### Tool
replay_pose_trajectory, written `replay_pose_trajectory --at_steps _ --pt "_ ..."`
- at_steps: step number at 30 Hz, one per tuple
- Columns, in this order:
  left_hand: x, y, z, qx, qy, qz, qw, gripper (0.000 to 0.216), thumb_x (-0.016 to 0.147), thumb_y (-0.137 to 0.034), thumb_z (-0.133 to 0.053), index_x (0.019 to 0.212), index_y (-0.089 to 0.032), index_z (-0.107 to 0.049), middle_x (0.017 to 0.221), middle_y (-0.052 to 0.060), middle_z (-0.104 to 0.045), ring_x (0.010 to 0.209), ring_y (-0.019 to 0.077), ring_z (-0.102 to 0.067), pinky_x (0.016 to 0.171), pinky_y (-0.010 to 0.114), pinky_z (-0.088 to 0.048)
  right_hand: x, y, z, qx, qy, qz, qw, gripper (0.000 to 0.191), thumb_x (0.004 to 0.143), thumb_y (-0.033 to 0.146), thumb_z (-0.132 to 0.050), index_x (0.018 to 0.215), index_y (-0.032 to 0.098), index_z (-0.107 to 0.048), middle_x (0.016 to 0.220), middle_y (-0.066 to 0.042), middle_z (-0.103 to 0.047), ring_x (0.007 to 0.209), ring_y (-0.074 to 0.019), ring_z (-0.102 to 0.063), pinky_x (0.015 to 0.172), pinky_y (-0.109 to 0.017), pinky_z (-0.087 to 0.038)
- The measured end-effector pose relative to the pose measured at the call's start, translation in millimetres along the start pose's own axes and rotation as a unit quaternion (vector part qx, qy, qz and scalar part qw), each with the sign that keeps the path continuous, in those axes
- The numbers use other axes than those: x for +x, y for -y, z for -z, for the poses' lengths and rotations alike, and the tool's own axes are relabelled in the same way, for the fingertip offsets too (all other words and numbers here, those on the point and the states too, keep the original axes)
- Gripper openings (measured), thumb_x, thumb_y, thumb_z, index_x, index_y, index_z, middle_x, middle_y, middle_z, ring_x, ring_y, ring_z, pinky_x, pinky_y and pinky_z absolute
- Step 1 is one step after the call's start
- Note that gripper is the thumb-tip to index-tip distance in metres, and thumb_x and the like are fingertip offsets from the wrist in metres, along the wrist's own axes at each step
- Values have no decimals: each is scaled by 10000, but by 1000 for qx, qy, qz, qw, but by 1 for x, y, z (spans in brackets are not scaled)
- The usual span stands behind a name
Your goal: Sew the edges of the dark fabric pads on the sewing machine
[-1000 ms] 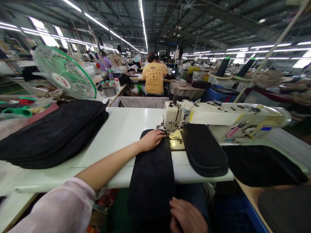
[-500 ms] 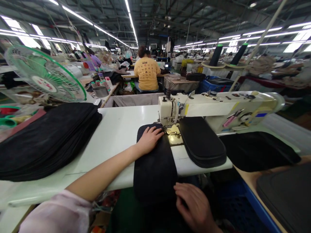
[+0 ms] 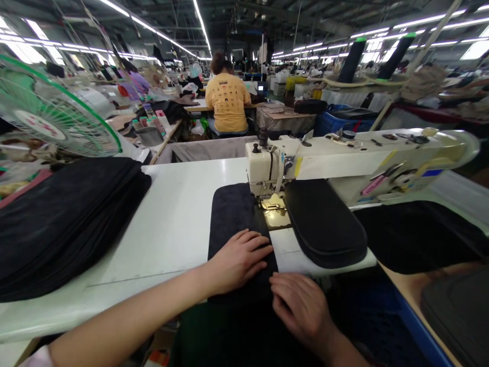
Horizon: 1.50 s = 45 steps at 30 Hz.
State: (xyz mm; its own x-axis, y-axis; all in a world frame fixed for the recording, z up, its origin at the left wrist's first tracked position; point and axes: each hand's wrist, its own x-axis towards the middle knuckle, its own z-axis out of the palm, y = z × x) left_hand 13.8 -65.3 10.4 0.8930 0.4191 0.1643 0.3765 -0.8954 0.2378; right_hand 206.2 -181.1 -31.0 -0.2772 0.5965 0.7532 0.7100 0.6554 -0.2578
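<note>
A black fabric panel with rounded corners lies under the needle area of a white sewing machine, its near end hanging over the table's front edge. My left hand rests flat on the panel, fingers stretched toward its right edge. At that same edge, lower down, my right hand has its fingers together and curled, pinching the panel's border; the thumb is partly hidden. Just right of the brass needle plate sits a short stack of black panels.
A tall pile of black panels is at left, beside a green-rimmed fan. More black pieces lie at right, above a blue crate. A person in a yellow shirt sits ahead, facing away.
The panel has moved forward past the needle. My left hand has slid back toward me along it, while my right hand has come slightly up and left. The camera view has shifted.
</note>
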Motion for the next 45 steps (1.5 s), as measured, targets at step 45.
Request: replay_pose_trajectory --at_steps 45 --pt "43 131 31 -42 92 -174 980 459 968 -162 -423 1404 -230 -552 1406 117 -595 1377 251 -472 1221 456 -292 56 -54 -42 -72 105 -119 985 286 991 188 -510 1253 149 -617 1268 -106 -674 1199 -252 -584 1194 -550 -265"
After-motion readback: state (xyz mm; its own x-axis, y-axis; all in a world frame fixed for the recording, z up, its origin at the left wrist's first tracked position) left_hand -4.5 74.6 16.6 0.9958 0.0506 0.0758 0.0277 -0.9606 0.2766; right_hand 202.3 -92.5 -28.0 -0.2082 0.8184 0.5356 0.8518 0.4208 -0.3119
